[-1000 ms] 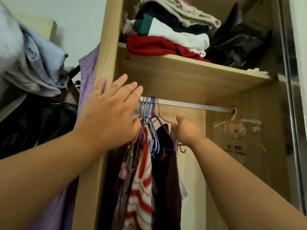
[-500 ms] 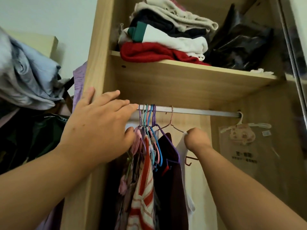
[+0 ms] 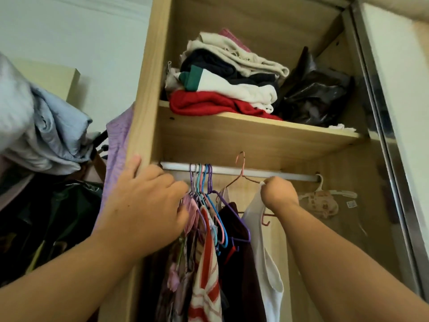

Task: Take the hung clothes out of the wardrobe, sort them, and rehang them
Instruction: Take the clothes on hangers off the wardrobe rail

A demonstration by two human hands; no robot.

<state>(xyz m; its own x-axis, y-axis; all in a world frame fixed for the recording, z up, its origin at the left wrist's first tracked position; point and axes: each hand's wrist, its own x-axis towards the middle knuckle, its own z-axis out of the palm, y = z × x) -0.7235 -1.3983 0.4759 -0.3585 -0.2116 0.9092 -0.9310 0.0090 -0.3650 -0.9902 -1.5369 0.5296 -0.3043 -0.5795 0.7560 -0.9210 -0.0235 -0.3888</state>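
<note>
Inside the wooden wardrobe, a metal rail (image 3: pixel 290 176) carries a tight bunch of coloured hangers (image 3: pixel 204 180). From them hang a red-and-white striped top (image 3: pixel 206 275), a dark maroon garment (image 3: pixel 239 263) and others. My left hand (image 3: pixel 144 205) presses its bent fingers against the left side of that bunch, with the thumb on the wardrobe's side panel. My right hand (image 3: pixel 278 194) grips a pink wire hanger (image 3: pixel 241 166) that holds a white top (image 3: pixel 267 263). The hanger's hook is raised above the rail.
A white hanger with a clear printed bag (image 3: pixel 325 198) hangs at the rail's right end. The shelf (image 3: pixel 255 138) above bears folded clothes (image 3: pixel 220 89) and a black bag (image 3: pixel 318 98). A purple garment (image 3: pixel 116 159) and grey-blue clothes (image 3: pixel 46 135) hang outside on the left. The metal door frame (image 3: pixel 383 135) is on the right.
My right hand has lifted the pink wire hanger and slid it rightwards, so its hook is off the rail. My left hand's fingers have moved in against the bunched hangers.
</note>
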